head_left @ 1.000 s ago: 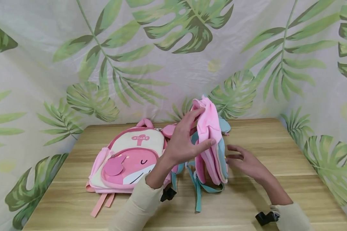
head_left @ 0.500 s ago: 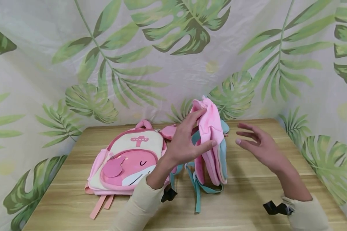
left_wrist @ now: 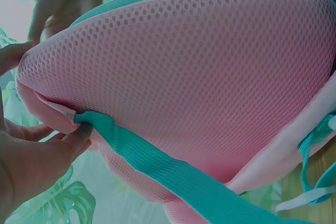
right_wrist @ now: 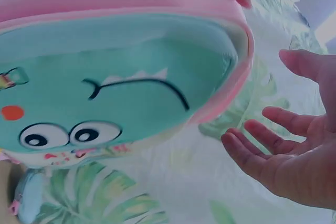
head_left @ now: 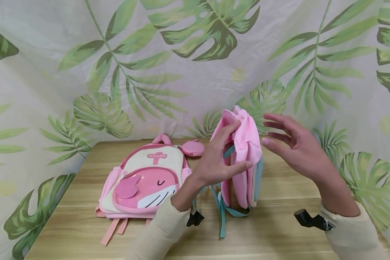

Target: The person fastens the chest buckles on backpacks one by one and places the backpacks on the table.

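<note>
My left hand (head_left: 219, 159) grips a pink-and-teal backpack (head_left: 248, 141), which stands edge-on to me on the table. In the left wrist view the left hand (left_wrist: 37, 156) pinches the bag's edge, near the root of a teal strap (left_wrist: 157, 166). Pink mesh covers the bag's back panel (left_wrist: 210, 66). My right hand (head_left: 295, 148) hovers to the right of the bag, apart from it, with loosely bent fingers. The right wrist view shows a cartoon face on the teal front (right_wrist: 131, 72) and the right hand (right_wrist: 294, 140) holding nothing.
A pink-and-cream backpack (head_left: 156, 173) lies face up at the left, with a round pink pouch (head_left: 193, 148) by its top. A light-blue pouch (right_wrist: 30, 195) appears beside the teal bag. Behind the wooden table (head_left: 289, 231) hangs a leaf-print cloth (head_left: 195, 83).
My right hand has drawn away from the bag's front and risen beside its upper part. The left hand has shifted slightly right, and the upper part of the bag has moved with it.
</note>
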Tool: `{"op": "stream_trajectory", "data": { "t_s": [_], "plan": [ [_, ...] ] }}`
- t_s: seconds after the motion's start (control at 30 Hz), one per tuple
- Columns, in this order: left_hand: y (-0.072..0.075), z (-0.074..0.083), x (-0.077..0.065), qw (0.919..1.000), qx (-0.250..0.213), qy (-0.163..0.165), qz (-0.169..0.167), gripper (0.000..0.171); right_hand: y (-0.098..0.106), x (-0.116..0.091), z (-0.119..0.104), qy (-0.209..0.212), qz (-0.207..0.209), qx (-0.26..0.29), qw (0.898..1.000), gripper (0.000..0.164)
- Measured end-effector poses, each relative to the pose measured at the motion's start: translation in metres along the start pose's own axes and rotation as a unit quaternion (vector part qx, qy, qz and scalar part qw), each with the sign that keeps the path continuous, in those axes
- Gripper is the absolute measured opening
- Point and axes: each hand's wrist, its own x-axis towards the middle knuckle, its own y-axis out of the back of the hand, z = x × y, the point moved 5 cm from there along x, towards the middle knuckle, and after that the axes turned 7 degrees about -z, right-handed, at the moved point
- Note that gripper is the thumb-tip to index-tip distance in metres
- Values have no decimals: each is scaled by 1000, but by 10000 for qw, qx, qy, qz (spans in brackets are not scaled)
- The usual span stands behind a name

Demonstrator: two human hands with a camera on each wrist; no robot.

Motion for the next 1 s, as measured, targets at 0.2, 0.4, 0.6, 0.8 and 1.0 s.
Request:
{"op": "stream_trajectory", "data": {
  "t_s": [0.2,0.4,0.6,0.8,1.0],
  "plan": [
    [-9,-2,6,9994,-291,-94,-182,99,-5,5,-8,260,-44,-479,9985,55],
    [-13,-4,7,9990,-396,25,-184,104,-8,2,-3,190,-211,-655,9974,51],
    [-14,-7,10,9988,439,195,-55,109,-7,0,-1,-102,-313,-769,9965,53],
    [-19,-8,15,9982,569,93,-155,114,-2,-2,-2,-448,-271,-992,9937,59],
    [-23,-8,15,9990,200,-80,-398,112,2,-5,2,-797,-289,-792,9932,64]
  ]
}}
